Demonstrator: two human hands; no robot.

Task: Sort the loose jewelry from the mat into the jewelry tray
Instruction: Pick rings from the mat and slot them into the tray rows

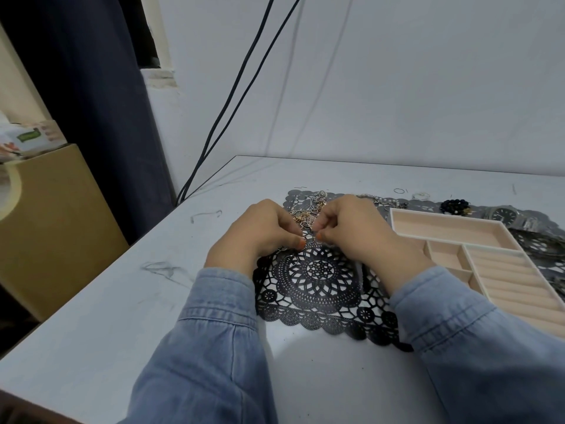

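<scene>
The mat point(318, 280) is black lace with rosette patterns; the tabletop point(91, 301) under it is white, grey-scuffed. On the mat: pale pink, white-rimmed tray point(443, 229), gold and silver chains point(302, 216). Sleeves point(214, 347) are faded blue denim.

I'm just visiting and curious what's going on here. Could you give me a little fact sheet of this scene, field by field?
left hand: pinches the tangle of chains
right hand: pinches the same tangle
mat: black lace, under both hands, on the white table
tray: beige, to the right of the hands, no jewelry in the compartments in view
behind the tray: wristwatch and dark bead bracelet, both on the mat
</scene>
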